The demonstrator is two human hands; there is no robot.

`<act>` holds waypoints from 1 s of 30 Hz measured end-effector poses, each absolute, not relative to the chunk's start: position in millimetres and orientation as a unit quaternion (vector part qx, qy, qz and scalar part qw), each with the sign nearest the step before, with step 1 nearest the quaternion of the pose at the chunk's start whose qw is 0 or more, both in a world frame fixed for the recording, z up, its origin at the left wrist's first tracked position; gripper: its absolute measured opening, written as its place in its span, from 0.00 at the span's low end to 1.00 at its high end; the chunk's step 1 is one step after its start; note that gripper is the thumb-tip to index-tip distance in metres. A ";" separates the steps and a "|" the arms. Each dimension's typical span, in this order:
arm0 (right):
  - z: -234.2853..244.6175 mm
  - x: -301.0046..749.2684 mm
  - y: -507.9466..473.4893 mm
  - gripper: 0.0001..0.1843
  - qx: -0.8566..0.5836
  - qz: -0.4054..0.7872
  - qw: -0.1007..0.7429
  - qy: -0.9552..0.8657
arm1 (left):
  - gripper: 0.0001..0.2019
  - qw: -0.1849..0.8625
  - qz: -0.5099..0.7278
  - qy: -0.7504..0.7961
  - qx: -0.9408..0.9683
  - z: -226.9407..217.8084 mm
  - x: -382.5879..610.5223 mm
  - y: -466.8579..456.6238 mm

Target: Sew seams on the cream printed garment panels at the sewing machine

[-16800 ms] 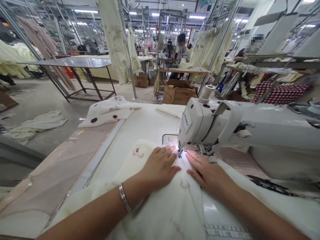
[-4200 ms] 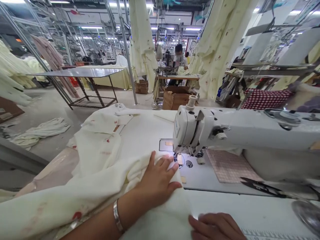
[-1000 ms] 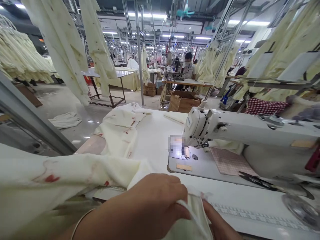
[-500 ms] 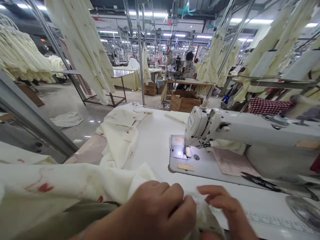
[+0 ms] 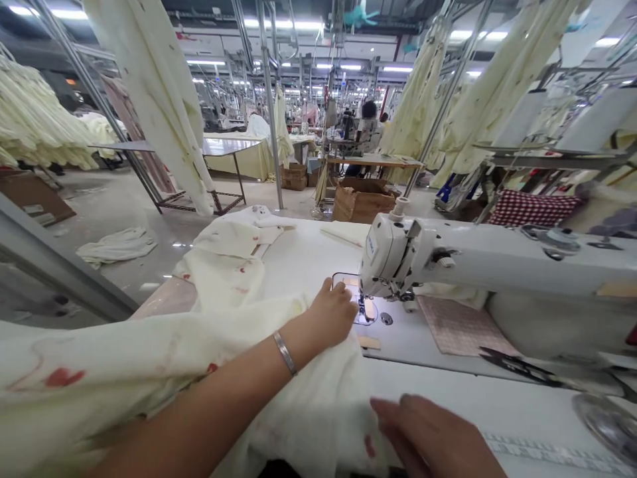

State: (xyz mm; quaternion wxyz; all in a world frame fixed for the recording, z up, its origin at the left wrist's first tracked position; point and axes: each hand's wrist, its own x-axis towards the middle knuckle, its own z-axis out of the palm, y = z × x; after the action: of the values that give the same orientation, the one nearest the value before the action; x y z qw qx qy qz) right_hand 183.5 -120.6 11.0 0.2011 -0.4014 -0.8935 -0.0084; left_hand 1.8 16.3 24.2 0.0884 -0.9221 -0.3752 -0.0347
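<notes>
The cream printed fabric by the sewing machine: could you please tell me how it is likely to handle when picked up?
Probably floppy and fairly light: the cream printed fabric bunches in soft folds beside the left hand, and the similar garments hanging overhead drape limply. It may also slide readily across the smooth white sewing table.

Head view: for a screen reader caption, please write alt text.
The left hand presses cream fabric with red marks beside the needle of a white industrial sewing machine, while the right hand hovers near the fabric's edge. Garments hang behind.
</notes>
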 end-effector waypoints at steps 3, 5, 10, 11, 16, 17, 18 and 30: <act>14.7 168.7 -86.9 0.16 -0.385 -0.058 0.192 -0.901 | 0.05 0.089 -0.058 -0.389 -0.915 20.6 -4.3 10.1; 11.5 160.9 -69.2 0.14 -0.376 -0.061 0.185 -0.906 | 0.05 0.094 -0.069 -0.389 -0.914 17.5 -7.6 8.4; 0.7 167.0 -56.3 0.13 -0.378 -0.035 0.183 -0.907 | 0.07 0.101 -0.078 -0.369 -0.921 14.9 -12.6 11.5; -1.0 169.6 -58.1 0.13 -0.378 -0.028 0.180 -0.907 | 0.07 0.104 -0.082 -0.374 -0.918 17.9 -12.2 11.9; -4.4 173.3 -70.6 0.15 -0.387 0.005 0.167 -0.907 | 0.05 0.095 -0.100 -0.433 -0.891 31.7 -2.2 -9.6; -2.8 173.7 -71.7 0.15 -0.387 0.015 0.162 -0.908 | 0.05 0.083 -0.098 -0.443 -0.887 29.1 -0.7 -19.0; -0.4 174.7 -71.6 0.14 -0.384 0.027 0.154 -0.910 | 0.06 0.071 -0.097 -0.451 -0.884 24.2 -0.1 -29.0; 8.0 193.0 3.8 0.09 -0.422 -0.051 0.068 -0.903 | 0.24 -0.058 -0.100 -0.397 -0.911 2.1 -18.0 -41.3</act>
State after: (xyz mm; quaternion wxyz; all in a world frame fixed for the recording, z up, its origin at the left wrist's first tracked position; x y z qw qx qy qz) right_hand 193.0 3.8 8.0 0.0684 -0.4217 -0.9027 -0.0508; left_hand -18.0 -41.3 2.1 -0.0580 -0.9107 -0.3966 -0.1000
